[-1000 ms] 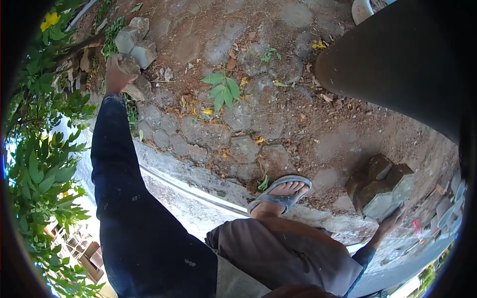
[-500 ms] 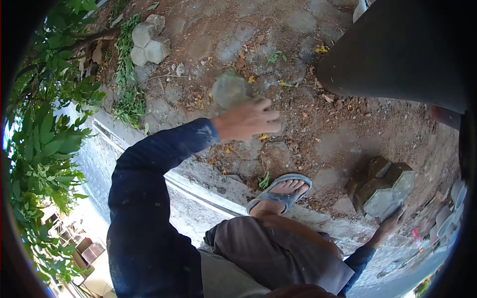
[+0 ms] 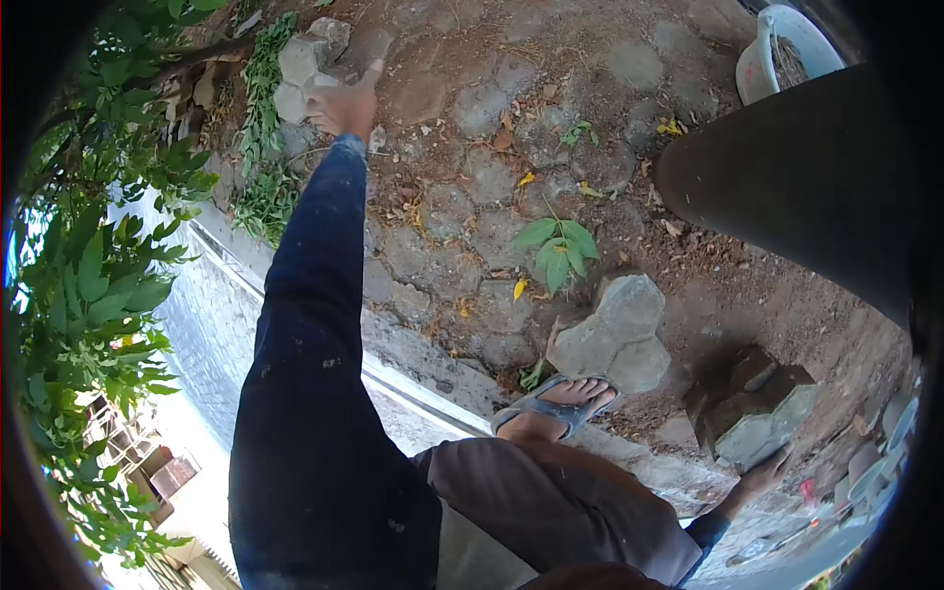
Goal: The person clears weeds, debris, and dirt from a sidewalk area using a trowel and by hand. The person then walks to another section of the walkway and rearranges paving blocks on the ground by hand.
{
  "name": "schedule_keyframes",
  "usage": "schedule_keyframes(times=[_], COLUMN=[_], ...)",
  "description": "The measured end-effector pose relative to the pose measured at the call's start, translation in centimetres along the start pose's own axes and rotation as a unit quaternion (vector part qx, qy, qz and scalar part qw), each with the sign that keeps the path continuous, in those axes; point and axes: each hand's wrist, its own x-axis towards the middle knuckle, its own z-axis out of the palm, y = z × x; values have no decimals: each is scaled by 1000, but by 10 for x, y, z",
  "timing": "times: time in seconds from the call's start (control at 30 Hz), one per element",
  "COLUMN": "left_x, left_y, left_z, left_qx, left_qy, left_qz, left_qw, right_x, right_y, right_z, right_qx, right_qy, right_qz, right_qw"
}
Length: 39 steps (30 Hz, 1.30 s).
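Note:
My left hand (image 3: pixel 344 103) reaches far to the upper left, thumb spread, fingers at the edge of a grey paving block (image 3: pixel 298 64) made of joined hexagons. It appears to touch the block without a closed grip. At the lower right, my right hand (image 3: pixel 765 474) is against the near edge of another paving block (image 3: pixel 767 428), which looks tilted, with its fingers partly hidden. A third paving block (image 3: pixel 615 334) lies on the soil just beyond my sandalled foot (image 3: pixel 560 405). A green leaf sprig (image 3: pixel 559 254) lies above it.
Worn hexagonal pavers and loose soil (image 3: pixel 442 197) cover the ground. A white bucket (image 3: pixel 762 64) stands at the upper right beside a large dark shape (image 3: pixel 787 177). Leafy branches (image 3: pixel 98 275) fill the left side. A pale kerb (image 3: pixel 413 369) runs diagonally below.
My left hand has moved from mid-ground to the upper-left block. The blurred grey-green thing near it is gone from there; a paving block and leaf sprig now lie nearer my foot. My right hand stays put.

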Motion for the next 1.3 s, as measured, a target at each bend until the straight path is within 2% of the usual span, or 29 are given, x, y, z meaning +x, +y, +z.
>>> schedule_keyframes(times=[0.03,0.07,0.1,0.17,0.2,0.23,0.3,0.47,0.53,0.6,0.63,0.73,0.8,0.87,0.9,0.97,1.0,1.07,1.13,1.2,1.27,1.3], left_x=[27,48,78,118,98,98,108,103,66,36,12,-79,-124,-162,-173,-187,-193,-207,-236,-268,-305,-322], left_y=[-15,-30,-49,-78,-55,-55,-49,-77,-84,-113,-117,-108,-103,-62,-55,-44,-38,-27,-13,-9,-21,-23], left_z=[1,3,18,59,41,48,65,79,51,24,6,-59,-90,-141,-157,-182,-193,-211,-228,-231,-206,-192], left_qx=[45,89,88,-66,-75,-77,33,16,-22,-17,-18,-83,65,21,20,65,68,-30,-35,-79,-176,-175], left_qy=[11,22,19,-89,-143,-148,-116,-67,-89,-146,-148,-291,-264,-331,-330,-363,-360,-447,-502,-541,-472,-470], left_qz=[-28,-57,-59,-180,-189,-191,-209,-208,-124,24,26,71,147,135,138,265,269,290,298,345,461,460], left_qw=[999,994,994,977,969,967,970,976,988,989,989,951,951,934,934,891,891,846,811,763,731,733], right_x=[1,-1,0,1,3,5,7,3,2,-1,-1,0,1,3,2,-2,-4,-4,-8,-9,-5,-6], right_y=[2,-5,-5,1,8,15,22,10,-2,-9,-8,-5,-3,3,2,-7,-12,-9,-19,-17,-11,-8], right_z=[1,2,3,2,1,-1,-5,0,4,2,1,1,0,-1,-1,2,2,2,1,4,3,2], right_qx=[-9,9,7,1,-3,-20,-37,-35,-21,-7,-7,-47,-41,-28,-26,15,26,37,55,61,83,85], right_qy=[9,9,10,14,18,18,26,22,29,4,7,14,8,3,5,8,8,5,-5,4,-4,-7], right_qz=[-8,25,23,31,29,14,0,-8,-5,4,6,-42,-35,-21,-19,-38,-28,-18,7,-2,6,5], right_qw=[1000,1000,1000,999,999,1000,999,999,999,1000,1000,998,999,999,999,999,999,999,998,998,996,996])
